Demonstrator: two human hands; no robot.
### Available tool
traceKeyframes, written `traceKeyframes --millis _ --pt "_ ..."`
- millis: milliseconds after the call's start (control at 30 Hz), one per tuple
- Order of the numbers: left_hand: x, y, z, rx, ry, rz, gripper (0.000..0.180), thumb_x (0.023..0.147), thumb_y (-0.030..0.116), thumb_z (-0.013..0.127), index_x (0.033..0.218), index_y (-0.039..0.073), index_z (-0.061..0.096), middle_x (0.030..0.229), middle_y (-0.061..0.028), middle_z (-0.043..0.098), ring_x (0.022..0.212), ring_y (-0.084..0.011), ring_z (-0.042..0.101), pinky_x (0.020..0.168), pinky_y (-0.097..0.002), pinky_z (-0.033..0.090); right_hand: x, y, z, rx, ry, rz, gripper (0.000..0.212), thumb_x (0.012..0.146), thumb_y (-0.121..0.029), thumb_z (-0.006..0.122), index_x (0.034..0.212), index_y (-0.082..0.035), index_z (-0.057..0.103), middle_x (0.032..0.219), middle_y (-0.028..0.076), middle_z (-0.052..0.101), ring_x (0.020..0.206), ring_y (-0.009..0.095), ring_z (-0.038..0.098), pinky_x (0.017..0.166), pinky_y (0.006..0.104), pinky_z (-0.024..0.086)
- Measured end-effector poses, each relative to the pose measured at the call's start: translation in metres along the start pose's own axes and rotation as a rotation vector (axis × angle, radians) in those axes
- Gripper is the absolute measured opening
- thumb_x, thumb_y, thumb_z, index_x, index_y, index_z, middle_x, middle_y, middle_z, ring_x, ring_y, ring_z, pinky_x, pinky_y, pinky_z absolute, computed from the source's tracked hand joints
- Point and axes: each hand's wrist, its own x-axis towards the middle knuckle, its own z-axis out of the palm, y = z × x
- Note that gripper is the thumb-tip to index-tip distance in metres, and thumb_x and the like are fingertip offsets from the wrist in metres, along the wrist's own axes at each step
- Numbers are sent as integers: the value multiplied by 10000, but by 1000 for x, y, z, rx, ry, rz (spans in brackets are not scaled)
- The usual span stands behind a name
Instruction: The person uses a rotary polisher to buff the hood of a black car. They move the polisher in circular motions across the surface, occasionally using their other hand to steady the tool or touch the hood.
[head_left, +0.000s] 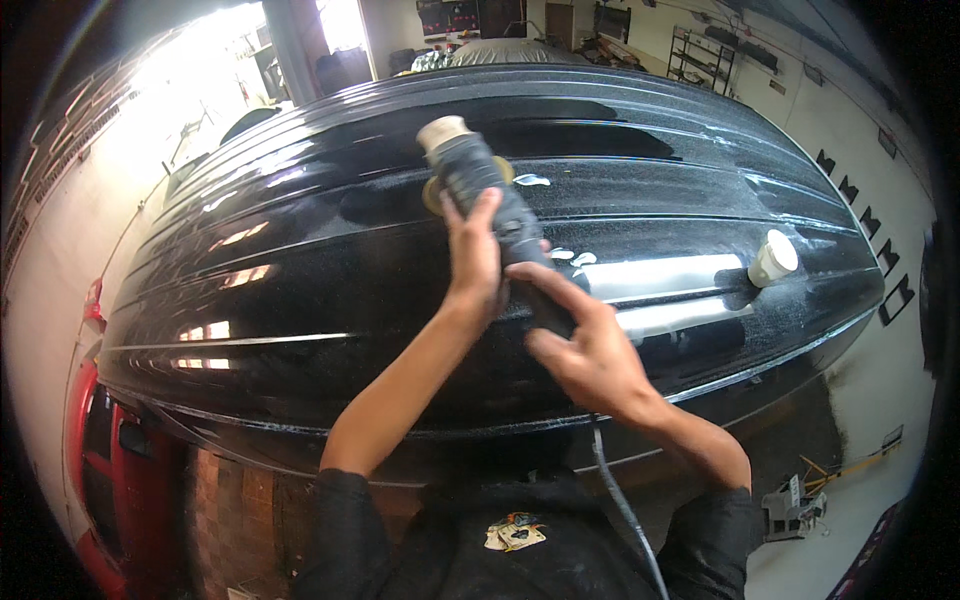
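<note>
A dark corded polisher [470, 180] rests over the glossy black ridged van roof [300, 300], its yellowish pad [434, 196] showing at both sides of the head. My left hand [474, 245] is closed around the front part of the tool. Farther back, my right hand [590, 345] grips its rear body, fingers on top. White blobs of compound [532, 180] lie on the roof right of the pad, with more smears [575, 258] near my right hand. A white cup [773, 258] stands on the roof at the right.
A grey power cord [622, 505] runs down from the tool past my right arm. At the lower left is a red car [95, 480]. A metal shelf rack [700, 60] and a covered vehicle [505, 52] are at the back; a yellow-framed stand [850, 465] is at the right.
</note>
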Motion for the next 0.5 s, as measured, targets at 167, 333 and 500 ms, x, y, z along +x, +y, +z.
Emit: traceKeyframes --millis 167,333,500 --pt "30 -71 57 211 23 80 774 930 305 594 1521 81 149 1202 -239 515 864 -307 669 713 -395 585 -28 22 -41 120 222 126 625 782 -16 562 1403 -1 500 1231 169 599 1079 203 560 928 315 433" --pt "32 -84 116 688 6 -136 1026 851 427 657 1597 111 27 1374 -350 497 1208 -430 571 1062 -434 419 -36 40 -61 424 473 231 695 749 10 594 1432 -25 473 1119 128 663 490 53 467 391 213 361" --pt "43 -73 119 957 -60 -80 965 841 450 640 1599 209 93 1429 -337 425 1254 -488 515 1085 -480 397 -26 30 -47 471 564 284 719 743 17 598 1442 -81 464 766 61 597 446 75 453 378 226 350"
